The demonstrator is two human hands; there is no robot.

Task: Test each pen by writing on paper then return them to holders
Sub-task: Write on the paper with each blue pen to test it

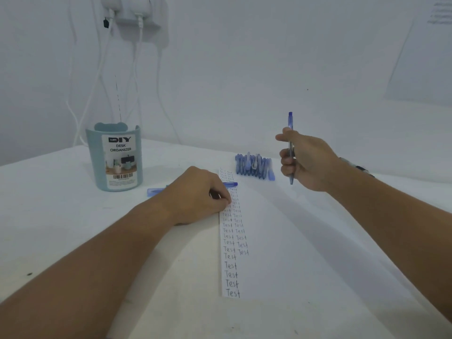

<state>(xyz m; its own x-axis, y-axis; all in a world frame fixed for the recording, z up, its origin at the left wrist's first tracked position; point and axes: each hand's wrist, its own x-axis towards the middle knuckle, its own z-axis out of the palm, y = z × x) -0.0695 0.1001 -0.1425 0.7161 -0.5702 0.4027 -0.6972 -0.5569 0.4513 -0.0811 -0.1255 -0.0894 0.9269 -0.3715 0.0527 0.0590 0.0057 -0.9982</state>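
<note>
A white paper sheet (281,241) lies on the table with columns of the word "Test" down its left side. My left hand (195,195) rests as a fist on the sheet's left edge. A blue pen (231,184) runs through that fist, its ends sticking out on both sides. My right hand (305,162) is raised above the table and grips another blue pen (290,121) upright, clicker end up. A row of several blue pens (254,165) lies beyond the sheet's top edge. The light-blue desk organizer cup (115,157) stands at the left.
White cables (97,77) hang from a wall power strip (137,13) behind the organizer. The wall is close behind the table. A bracelet or watch (357,166) sits on my right wrist. Bare tabletop (61,228) lies in front of the organizer.
</note>
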